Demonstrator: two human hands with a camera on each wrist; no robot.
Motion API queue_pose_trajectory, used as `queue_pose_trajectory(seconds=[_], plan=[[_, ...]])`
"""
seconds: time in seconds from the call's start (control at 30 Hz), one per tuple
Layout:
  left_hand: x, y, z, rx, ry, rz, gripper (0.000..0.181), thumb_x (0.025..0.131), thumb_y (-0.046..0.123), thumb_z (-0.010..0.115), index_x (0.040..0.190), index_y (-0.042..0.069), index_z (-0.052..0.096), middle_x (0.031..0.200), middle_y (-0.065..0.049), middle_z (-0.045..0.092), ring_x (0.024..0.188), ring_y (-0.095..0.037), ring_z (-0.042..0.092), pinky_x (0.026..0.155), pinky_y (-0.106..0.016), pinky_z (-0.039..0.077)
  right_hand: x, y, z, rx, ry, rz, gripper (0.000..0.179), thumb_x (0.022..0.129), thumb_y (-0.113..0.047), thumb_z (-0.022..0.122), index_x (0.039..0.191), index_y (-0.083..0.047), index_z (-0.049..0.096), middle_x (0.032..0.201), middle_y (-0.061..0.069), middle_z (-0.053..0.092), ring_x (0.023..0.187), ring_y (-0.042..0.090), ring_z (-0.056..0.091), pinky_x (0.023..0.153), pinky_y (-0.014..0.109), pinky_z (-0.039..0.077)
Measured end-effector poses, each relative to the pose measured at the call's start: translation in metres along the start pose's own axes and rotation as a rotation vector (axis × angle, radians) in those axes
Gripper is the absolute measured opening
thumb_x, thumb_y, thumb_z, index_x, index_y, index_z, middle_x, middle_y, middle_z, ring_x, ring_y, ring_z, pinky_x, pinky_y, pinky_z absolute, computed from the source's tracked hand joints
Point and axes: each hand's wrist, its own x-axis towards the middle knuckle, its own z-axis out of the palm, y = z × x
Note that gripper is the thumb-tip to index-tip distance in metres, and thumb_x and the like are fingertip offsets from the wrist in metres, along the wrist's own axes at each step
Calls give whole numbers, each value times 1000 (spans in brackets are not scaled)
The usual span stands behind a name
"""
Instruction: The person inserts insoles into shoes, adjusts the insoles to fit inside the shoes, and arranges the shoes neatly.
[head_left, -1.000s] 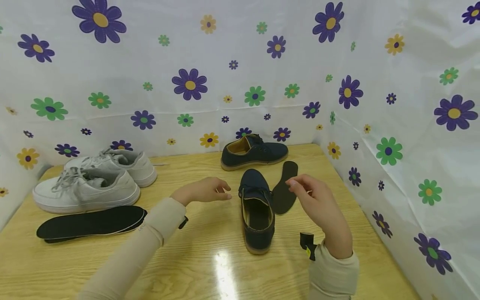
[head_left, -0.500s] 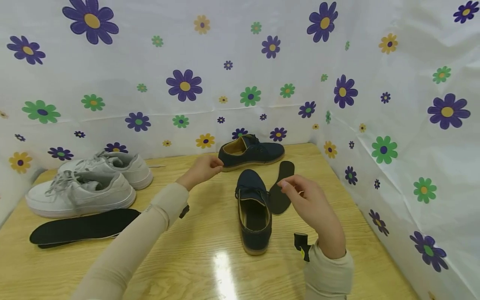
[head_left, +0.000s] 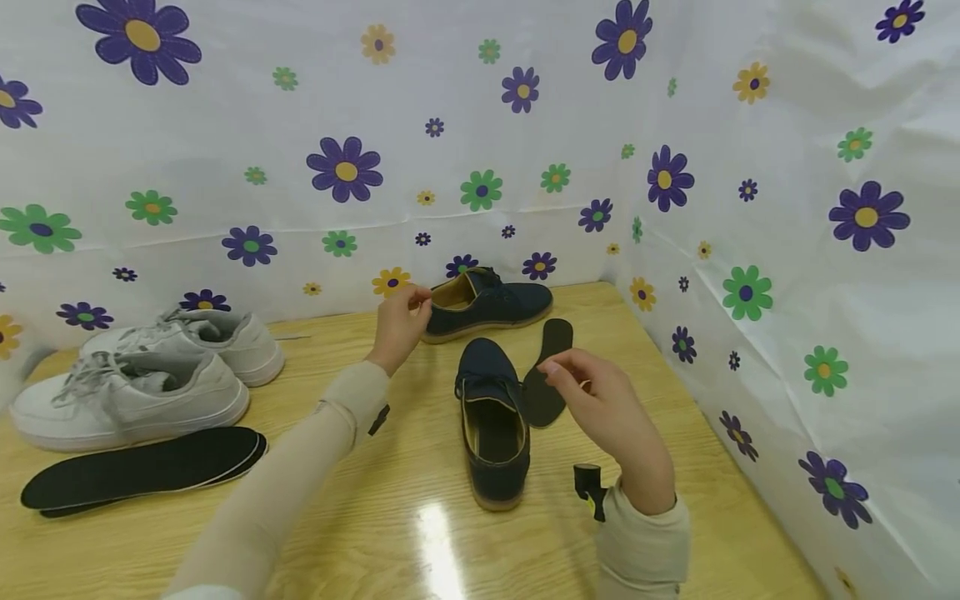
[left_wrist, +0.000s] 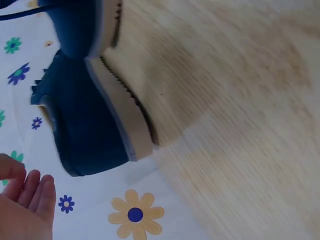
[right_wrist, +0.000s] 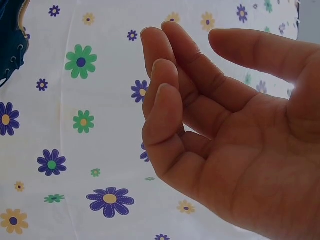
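A navy lace-up shoe (head_left: 504, 310) lies sideways at the back of the table, its toe to the right. My left hand (head_left: 401, 328) is beside its heel, fingers loosely bent and holding nothing; in the left wrist view a small gap separates the fingers from the shoe heel (left_wrist: 90, 135). Nearer me stands the second navy shoe (head_left: 489, 367), heel toward me. To its right lies a dark insole (head_left: 544, 402), partly behind that shoe. Over the table near this insole, my right hand (head_left: 611, 408) hovers with relaxed fingers; the right wrist view shows its palm (right_wrist: 245, 150) bare.
Two white sneakers (head_left: 150, 396) stand on the left, with a pair of black insoles (head_left: 142, 471) stacked in front of them. Flower-patterned cloth (head_left: 345, 83) closes off the back and right of the wooden table (head_left: 360, 517).
My left hand has moved away from me, from beside the near navy shoe to the far shoe's heel. The right hand has kept its pose. The head view has turned slightly right.
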Motion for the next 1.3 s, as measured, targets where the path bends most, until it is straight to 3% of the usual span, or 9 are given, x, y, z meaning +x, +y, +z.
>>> queue_pose_trajectory(seconds=[0.07,0.17,0.3,0.57,0.8,1.3], plan=[[3,-3,3,68,-43,41,24,94,4,58,115,-7,62,114,-22,63,107,-36,59,94,-45,48,1,0,0,-2,2,-2,25,101,-25,52,108,-7,68,97,6,68,79,18,56,70,34,45],[6,-9,7,194,-156,92,32,94,6,59,124,-5,58,123,-22,60,113,-36,56,97,-46,45,1,1,-1,-9,3,0,25,101,-25,51,108,-7,68,96,6,67,78,18,55,70,34,45],[9,-16,13,329,-247,167,31,94,6,60,124,-5,59,121,-20,60,111,-34,58,95,-44,47,1,3,-2,-15,4,3,26,101,-25,51,109,-7,68,96,6,67,79,18,55,72,34,45],[6,-20,15,496,-184,357,18,89,-1,64,106,-4,67,99,-16,62,90,-30,61,81,-38,52,1,2,-1,-19,-1,0,26,101,-24,51,109,-7,67,97,6,67,79,19,55,72,34,45],[2,-18,13,603,-148,460,8,86,1,68,93,-1,66,85,-11,54,78,-28,55,73,-38,49,1,2,-1,-26,6,-15,24,101,-22,51,108,-5,67,96,7,67,82,20,58,73,35,45],[-12,-21,3,598,-158,459,5,86,1,69,90,1,67,82,-10,47,74,-26,48,66,-37,45,0,1,0,-26,6,-26,24,101,-18,50,108,-3,67,97,8,68,88,24,60,75,36,46]])
